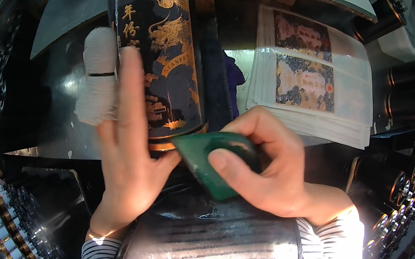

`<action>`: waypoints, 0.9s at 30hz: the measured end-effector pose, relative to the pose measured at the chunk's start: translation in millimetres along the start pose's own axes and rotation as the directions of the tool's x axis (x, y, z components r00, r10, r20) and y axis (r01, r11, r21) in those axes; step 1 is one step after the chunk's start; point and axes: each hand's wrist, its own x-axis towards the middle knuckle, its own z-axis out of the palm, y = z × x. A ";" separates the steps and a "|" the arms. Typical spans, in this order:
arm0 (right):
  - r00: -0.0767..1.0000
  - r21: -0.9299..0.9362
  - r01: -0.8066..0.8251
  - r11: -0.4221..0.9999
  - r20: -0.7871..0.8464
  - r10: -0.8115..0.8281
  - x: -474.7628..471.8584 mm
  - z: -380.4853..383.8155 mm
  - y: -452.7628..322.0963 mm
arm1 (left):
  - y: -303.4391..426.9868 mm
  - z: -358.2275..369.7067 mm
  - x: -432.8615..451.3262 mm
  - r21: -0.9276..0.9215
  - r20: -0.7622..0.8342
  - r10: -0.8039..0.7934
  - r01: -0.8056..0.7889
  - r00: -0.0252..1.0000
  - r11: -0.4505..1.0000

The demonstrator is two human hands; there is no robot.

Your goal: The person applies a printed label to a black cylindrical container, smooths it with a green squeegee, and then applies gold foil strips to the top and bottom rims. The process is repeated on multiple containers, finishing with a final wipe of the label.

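Observation:
A black cylindrical canister (175,54) with gold rims, gold lettering and a dragon design lies in front of me, its lower end towards me. My left hand (130,170) is spread over its lower left side. The blurred index finger overlaps the printed surface; whether it presses there I cannot tell. A fluffy white cover (98,78) with a black band hides other fingers of that hand. Between the thumb and fingers of my right hand (270,173) is a green flat scraper (221,169), its pointed corner at the canister's bottom rim. Contact there is unclear.
Right of the canister lies a stack of pale sheets (314,81) bearing printed decals. A dark blue cloth (216,77) and a purple cloth (235,72) sit between them. Black cylinders with metal fittings (411,89) line the right side. More pieces crowd the lower left.

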 end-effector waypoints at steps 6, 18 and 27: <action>0.988 0.035 -0.152 0.988 -0.035 0.153 2.0 -14.0 20.2 | -26.5 6.5 -5.8 -0.421 0.030 -0.049 0.057 0.998 0.905; 0.982 0.039 -0.185 0.982 -0.034 0.187 3.4 -14.1 15.9 | -21.4 7.9 1.0 -0.296 -0.028 0.103 -0.106 0.994 0.949; 0.993 -0.300 0.113 0.947 0.018 -0.113 5.0 -10.0 6.4 | -9.8 3.5 4.1 -0.047 -0.031 0.169 -0.170 0.985 0.984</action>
